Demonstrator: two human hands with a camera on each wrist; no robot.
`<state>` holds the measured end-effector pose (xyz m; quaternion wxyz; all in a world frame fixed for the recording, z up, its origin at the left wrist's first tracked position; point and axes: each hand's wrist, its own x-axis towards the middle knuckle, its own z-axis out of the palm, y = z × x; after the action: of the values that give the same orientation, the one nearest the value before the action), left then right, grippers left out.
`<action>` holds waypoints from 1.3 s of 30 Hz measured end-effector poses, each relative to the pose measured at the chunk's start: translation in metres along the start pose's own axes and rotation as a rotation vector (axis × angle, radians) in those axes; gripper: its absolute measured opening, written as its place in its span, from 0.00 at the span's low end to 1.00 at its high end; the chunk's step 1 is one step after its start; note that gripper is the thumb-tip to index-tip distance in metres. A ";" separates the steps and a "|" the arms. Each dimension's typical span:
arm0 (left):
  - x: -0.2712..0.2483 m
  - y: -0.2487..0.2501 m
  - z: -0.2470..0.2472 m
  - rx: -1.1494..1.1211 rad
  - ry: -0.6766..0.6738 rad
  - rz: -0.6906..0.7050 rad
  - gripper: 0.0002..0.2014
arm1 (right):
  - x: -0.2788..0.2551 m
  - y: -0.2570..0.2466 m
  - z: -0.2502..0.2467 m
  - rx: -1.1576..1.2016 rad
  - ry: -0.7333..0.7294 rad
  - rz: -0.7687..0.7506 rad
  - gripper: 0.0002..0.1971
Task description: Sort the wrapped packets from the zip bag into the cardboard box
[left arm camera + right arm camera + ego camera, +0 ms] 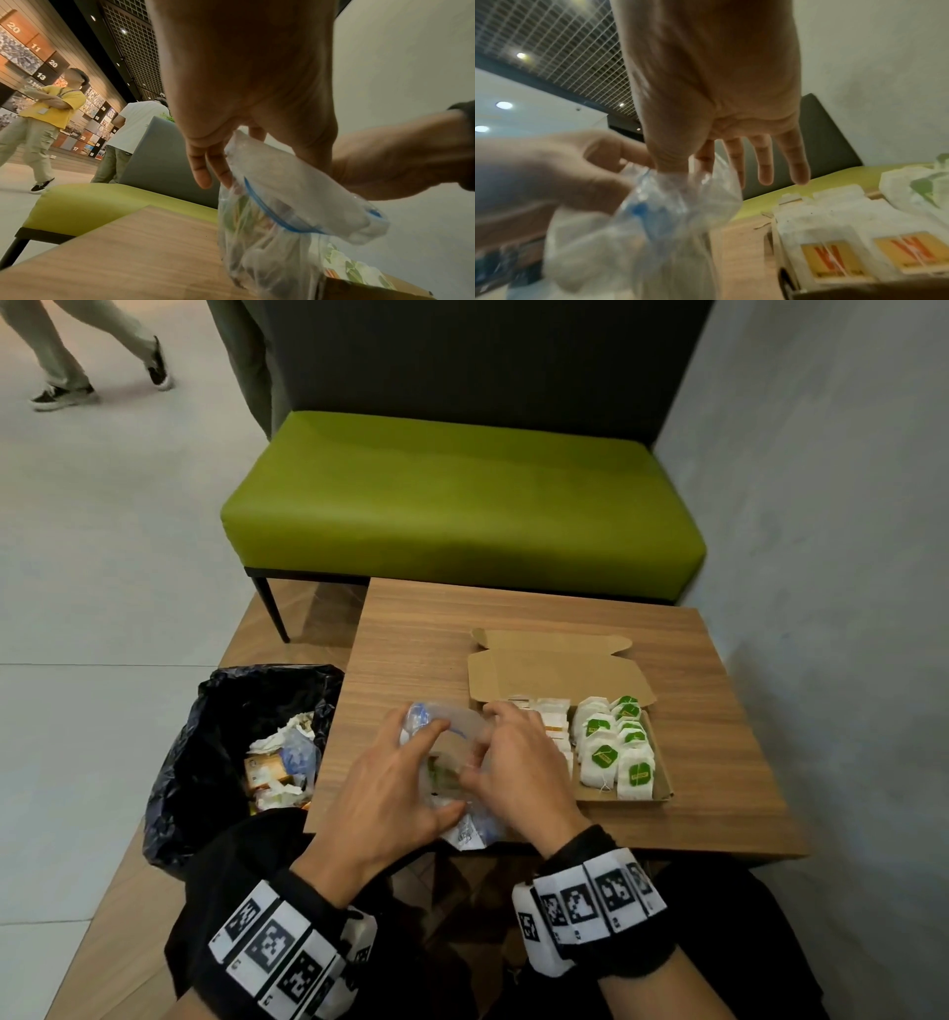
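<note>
A clear zip bag with a blue zip strip sits at the wooden table's near edge, with packets dimly visible inside. My left hand grips the bag from the left, fingers over the top and thumb below. My right hand pinches the bag's crumpled rim with thumb and forefinger, its other fingers straight. Just to the right the open cardboard box holds rows of white packets: green-labelled ones on the right, orange-labelled ones on the left.
A bin lined with a black bag, full of rubbish, stands against the table's left edge. A green bench lies beyond the table and a grey wall runs along the right. A person's legs cross the floor far left.
</note>
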<state>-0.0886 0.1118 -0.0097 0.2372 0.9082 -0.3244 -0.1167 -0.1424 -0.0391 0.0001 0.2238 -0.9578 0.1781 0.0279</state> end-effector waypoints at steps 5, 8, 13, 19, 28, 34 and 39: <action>0.005 -0.007 -0.001 -0.012 -0.004 -0.085 0.44 | -0.002 0.019 -0.017 0.578 0.155 0.045 0.06; 0.010 -0.011 -0.001 -0.022 0.014 -0.122 0.44 | -0.008 0.035 -0.036 0.657 0.231 0.100 0.07; 0.014 -0.014 -0.001 -0.013 -0.017 -0.142 0.45 | -0.004 0.096 -0.045 0.352 0.256 0.253 0.08; 0.014 -0.014 0.002 0.030 -0.049 -0.142 0.44 | 0.002 0.119 -0.032 0.251 -0.024 0.248 0.06; 0.017 -0.016 0.001 0.050 -0.078 -0.140 0.45 | 0.005 0.122 -0.024 0.044 -0.171 0.146 0.09; 0.016 -0.015 0.000 0.060 -0.092 -0.118 0.45 | 0.005 0.118 -0.034 -0.056 -0.250 0.111 0.11; 0.017 -0.015 0.000 0.066 -0.118 -0.113 0.45 | 0.011 0.114 -0.031 -0.119 -0.290 0.122 0.12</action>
<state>-0.0682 0.1109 -0.0185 0.1807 0.9239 -0.2896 -0.1728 -0.1731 -0.1513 -0.0211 0.1880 -0.9427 0.1997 0.1898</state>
